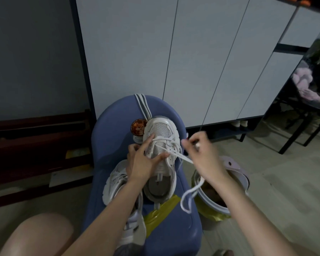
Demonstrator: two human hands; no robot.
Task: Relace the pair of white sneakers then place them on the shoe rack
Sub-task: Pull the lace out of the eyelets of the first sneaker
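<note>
Mid-lacing: left hand (143,163) steadies the sneaker (160,145), right hand (201,154) pinches the lace (181,157), next eyelet needing careful threading.

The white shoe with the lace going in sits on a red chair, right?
Not quite. In the head view the white shoe being laced sits on a blue chair, not a red one. The right hand is pulling the lace.

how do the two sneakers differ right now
The far sneaker lies sole down, toe away; the near sneaker is tipped on its side. The left hand rests on the far one while the right hand pinches its lace; the near one is untouched. Both are white and lie on the blue stool.
</note>
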